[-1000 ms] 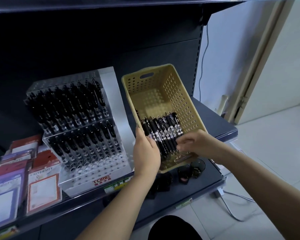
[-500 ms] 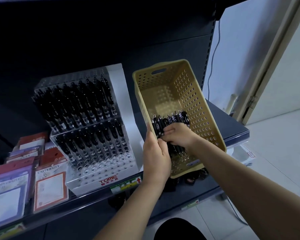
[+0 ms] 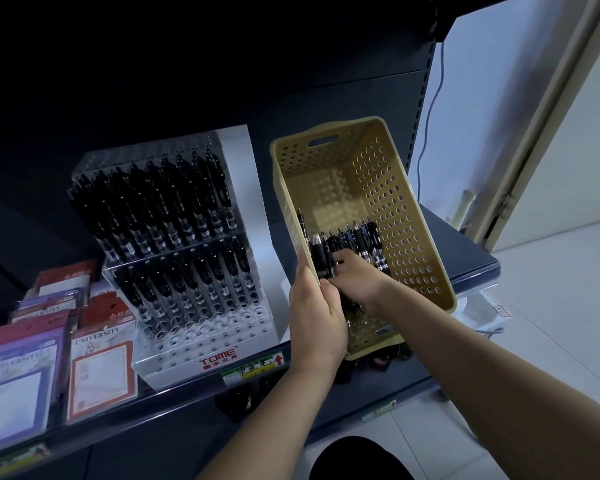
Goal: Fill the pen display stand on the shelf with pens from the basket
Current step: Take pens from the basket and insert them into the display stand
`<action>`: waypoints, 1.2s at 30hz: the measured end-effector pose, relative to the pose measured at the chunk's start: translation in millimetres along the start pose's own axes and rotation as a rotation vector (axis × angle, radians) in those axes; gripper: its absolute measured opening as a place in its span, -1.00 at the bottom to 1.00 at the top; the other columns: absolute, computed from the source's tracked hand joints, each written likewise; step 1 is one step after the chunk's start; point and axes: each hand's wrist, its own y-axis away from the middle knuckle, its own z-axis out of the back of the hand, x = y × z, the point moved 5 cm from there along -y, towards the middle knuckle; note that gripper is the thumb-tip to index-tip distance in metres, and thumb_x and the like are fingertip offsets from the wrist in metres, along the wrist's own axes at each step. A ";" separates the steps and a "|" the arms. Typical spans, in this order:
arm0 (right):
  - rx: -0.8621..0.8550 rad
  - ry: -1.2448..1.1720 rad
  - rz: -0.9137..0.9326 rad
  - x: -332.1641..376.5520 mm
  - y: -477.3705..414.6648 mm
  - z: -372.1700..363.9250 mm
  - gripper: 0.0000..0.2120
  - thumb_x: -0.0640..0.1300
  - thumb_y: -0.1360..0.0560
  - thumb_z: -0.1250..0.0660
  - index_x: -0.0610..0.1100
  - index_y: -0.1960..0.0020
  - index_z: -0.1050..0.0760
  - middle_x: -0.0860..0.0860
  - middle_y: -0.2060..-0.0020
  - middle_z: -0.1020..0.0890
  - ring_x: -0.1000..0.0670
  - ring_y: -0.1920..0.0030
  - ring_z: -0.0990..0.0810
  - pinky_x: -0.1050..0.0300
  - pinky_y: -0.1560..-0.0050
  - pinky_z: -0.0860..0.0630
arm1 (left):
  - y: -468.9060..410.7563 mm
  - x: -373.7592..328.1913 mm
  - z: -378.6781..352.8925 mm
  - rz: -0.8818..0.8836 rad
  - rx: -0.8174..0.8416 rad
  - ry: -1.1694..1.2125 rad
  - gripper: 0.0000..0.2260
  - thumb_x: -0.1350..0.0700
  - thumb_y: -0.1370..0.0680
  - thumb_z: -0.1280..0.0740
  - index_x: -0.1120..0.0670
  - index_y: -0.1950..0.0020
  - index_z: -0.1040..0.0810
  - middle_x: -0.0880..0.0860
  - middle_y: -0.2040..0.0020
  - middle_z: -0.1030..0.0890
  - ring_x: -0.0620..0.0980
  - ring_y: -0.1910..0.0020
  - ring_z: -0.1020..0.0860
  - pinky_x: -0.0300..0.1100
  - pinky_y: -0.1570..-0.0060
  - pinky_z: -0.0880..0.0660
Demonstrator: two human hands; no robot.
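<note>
A tan perforated basket (image 3: 388, 188) is tilted up on the dark shelf, right of a clear tiered pen display stand (image 3: 187, 258). The stand's two upper tiers hold several black pens; its front rows of holes show empty. Several black pens (image 3: 357, 240) lie in the basket's near end. My left hand (image 3: 314, 313) grips the basket's left wall near its front corner. My right hand (image 3: 355, 278) is inside the basket, fingers curled round black pens at the left of the bunch.
Packs of certificate covers and notebooks (image 3: 97, 362) lie left of the stand. The shelf edge (image 3: 250, 372) carries price labels. A lower shelf (image 3: 395, 386) juts out beneath the basket. A white wall, a cable (image 3: 430, 109) and a door frame (image 3: 548, 112) stand to the right.
My right hand moved from the basket's near right edge to its left side and closed on pens. The view shifted so the shelf sits further right.
</note>
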 end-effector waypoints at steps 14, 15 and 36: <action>0.134 -0.249 -0.009 -10.0 -10.0 -9.2 -0.84 -0.28 -0.50 -0.31 -0.27 -0.07 -0.51 -0.16 0.11 -0.64 -0.07 0.08 -0.62 0.07 -0.01 -0.55 | -7.7 -1.2 -0.3 0.001 0.001 -0.029 -0.57 0.21 -0.61 -0.05 0.17 -0.50 -0.13 0.12 -0.40 -0.36 0.06 -0.34 -0.36 -0.25 -0.26 -0.27; 0.132 -0.248 -0.002 -9.3 -10.0 -9.6 -0.91 -0.29 -0.51 -0.30 -0.27 0.00 -0.53 -0.12 0.18 -0.64 -0.03 0.14 -0.62 0.13 0.06 -0.55 | -9.0 -0.4 -0.5 0.010 0.004 -0.033 -0.58 0.21 -0.61 -0.05 0.18 -0.49 -0.16 0.13 -0.38 -0.38 0.08 -0.32 -0.37 -0.21 -0.25 -0.29; -0.113 -0.337 0.069 12.6 -2.9 39.4 -0.94 -0.28 -0.54 -0.27 -0.24 0.06 -0.52 -0.10 0.19 -0.63 -0.07 0.18 -0.60 -0.06 0.01 -0.59 | -38.6 3.7 -4.2 0.226 0.091 -0.014 -0.58 0.13 -0.62 0.04 0.08 -0.49 -0.10 0.15 -0.23 -0.47 0.15 -0.05 -0.52 0.00 0.02 -0.46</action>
